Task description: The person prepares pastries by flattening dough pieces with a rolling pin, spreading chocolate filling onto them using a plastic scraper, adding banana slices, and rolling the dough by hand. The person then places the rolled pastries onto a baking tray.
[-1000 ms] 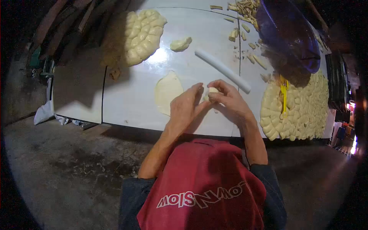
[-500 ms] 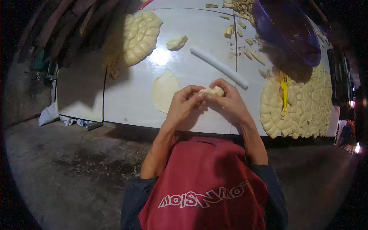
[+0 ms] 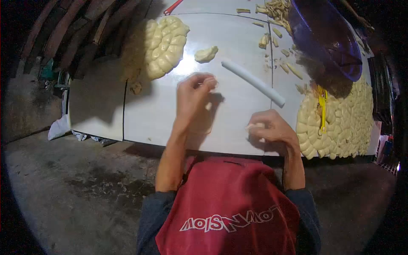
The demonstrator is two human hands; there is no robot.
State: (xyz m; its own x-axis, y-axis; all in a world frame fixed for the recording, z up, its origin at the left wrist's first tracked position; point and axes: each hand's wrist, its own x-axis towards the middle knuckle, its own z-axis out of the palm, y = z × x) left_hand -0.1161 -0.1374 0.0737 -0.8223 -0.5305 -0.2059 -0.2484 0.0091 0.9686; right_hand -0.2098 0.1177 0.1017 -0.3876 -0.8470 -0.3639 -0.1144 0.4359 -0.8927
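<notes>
My left hand [image 3: 194, 93] is raised over the white table, its fingers pinched together; what they hold, if anything, is too blurred to tell. Flat pale dough [image 3: 200, 125] shows faintly beside my left wrist, mostly hidden by the hand and forearm. To the right, my right hand [image 3: 272, 127] is curled round a small piece of pale dough [image 3: 254, 126] near the table's front edge. A white rolling pin [image 3: 253, 83] lies slanted beyond and between the hands. Behind my left hand rests a loose dough lump [image 3: 206, 54].
Dough pieces [image 3: 166, 47] lie clustered at the back left, and a larger spread [image 3: 348, 121] at the right bears a yellow tool [image 3: 323, 111]. A dark blue basin [image 3: 325, 38] stands back right beside pale strips [image 3: 278, 12]. A red object [image 3: 172, 7] lies at the back.
My hands, together around pale dough half a second ago, have parted. The left has moved left and away from me over the flat dough; the right has moved right and nearer the front edge.
</notes>
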